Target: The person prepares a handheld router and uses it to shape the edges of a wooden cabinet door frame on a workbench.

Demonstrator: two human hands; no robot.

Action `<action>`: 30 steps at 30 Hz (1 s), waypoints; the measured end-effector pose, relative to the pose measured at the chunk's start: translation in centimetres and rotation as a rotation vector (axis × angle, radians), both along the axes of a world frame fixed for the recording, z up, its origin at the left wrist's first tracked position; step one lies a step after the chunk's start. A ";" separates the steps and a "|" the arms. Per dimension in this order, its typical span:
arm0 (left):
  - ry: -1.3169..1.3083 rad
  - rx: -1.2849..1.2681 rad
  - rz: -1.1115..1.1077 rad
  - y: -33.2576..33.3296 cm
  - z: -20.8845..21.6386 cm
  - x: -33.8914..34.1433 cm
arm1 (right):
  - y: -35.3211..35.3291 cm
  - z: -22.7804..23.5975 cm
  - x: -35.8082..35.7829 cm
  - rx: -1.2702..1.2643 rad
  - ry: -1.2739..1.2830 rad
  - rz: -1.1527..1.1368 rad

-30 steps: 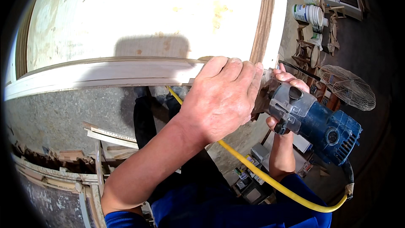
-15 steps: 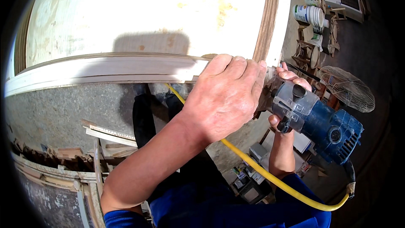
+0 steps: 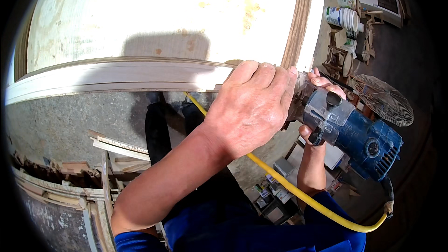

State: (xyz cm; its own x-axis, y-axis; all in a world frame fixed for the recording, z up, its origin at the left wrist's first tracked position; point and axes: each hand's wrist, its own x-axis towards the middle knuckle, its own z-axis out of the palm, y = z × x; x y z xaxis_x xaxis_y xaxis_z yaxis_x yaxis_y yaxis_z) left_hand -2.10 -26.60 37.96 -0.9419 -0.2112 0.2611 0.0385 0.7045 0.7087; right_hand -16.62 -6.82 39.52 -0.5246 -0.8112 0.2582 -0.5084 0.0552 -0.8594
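A blue trim router [image 3: 368,144] with a clear plastic base housing lies on its side at the corner of a pale wooden panel [image 3: 154,14]. My right hand [image 3: 326,86] grips the router around its base end, fingers on the far side and thumb underneath. Over the panel's near right corner, my left hand [image 3: 254,105] bends its fingers down and presses close beside the router's base. Its fingertips and the router's bit are hidden. From the back of the tool, a yellow cord [image 3: 298,196] loops below my hands and passes under my left wrist.
Darker wooden strips [image 3: 298,23] border the panel. To the right are a wire fan guard [image 3: 382,100], white buckets [image 3: 343,16] and wood scraps. Lumber pieces [image 3: 121,147] lie at lower left on the grey concrete floor [image 3: 70,121]. Boxes and small containers [image 3: 275,196] stand below the cord.
The view has shifted very slightly. Both hands and the router keep nearly the same place at the panel's corner.
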 end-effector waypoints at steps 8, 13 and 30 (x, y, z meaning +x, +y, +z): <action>-0.017 -0.004 -0.005 0.0 0.1 0.1 | -0.1 0.1 0.0 0.006 -0.008 -0.009; -0.014 -0.018 0.003 0.1 0.0 0.1 | -0.2 0.0 -0.1 -0.006 -0.014 0.000; -0.007 -0.041 0.008 0.2 -0.2 0.2 | -0.3 0.0 0.0 -0.006 -0.015 0.017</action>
State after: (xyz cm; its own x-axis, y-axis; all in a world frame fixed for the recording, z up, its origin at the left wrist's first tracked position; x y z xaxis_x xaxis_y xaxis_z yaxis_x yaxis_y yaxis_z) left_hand -1.88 -26.38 37.75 -0.9422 -0.2082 0.2627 0.0275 0.7331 0.6795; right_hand -16.66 -7.16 39.48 -0.5147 -0.8183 0.2558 -0.4965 0.0412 -0.8671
